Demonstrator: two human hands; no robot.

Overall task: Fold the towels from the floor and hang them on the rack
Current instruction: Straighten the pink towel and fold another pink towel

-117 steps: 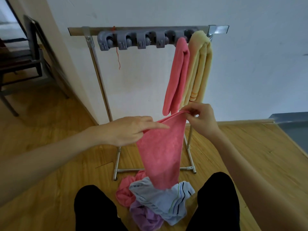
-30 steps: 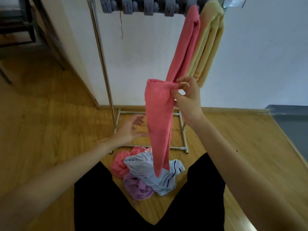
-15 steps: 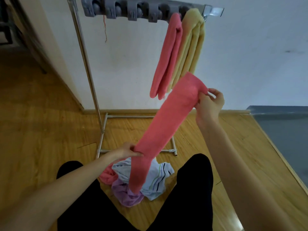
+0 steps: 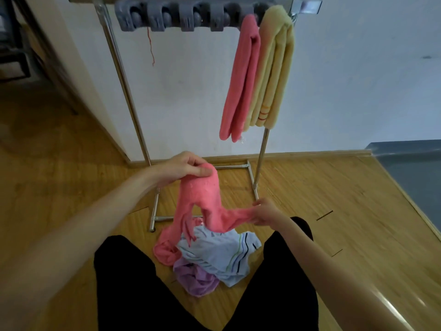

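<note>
A folded pink towel sags between my two hands above the floor pile. My left hand grips its upper end, thumb on top. My right hand pinches the lower end, further right and nearer my knee. Below lies a heap: a light blue striped towel, a purple one and a pink one. The metal rack stands against the white wall. On its grey clip bar hang a pink towel and a yellow towel at the right end.
My black-trousered knees flank the heap. The rack's base frame lies on the wooden floor just behind it. A grey mat sits at the right, dark furniture at the far left.
The pink towel was stretched up to the right; now my right hand has dropped low and my left hand has risen with the other end, so the towel bends in the middle.
</note>
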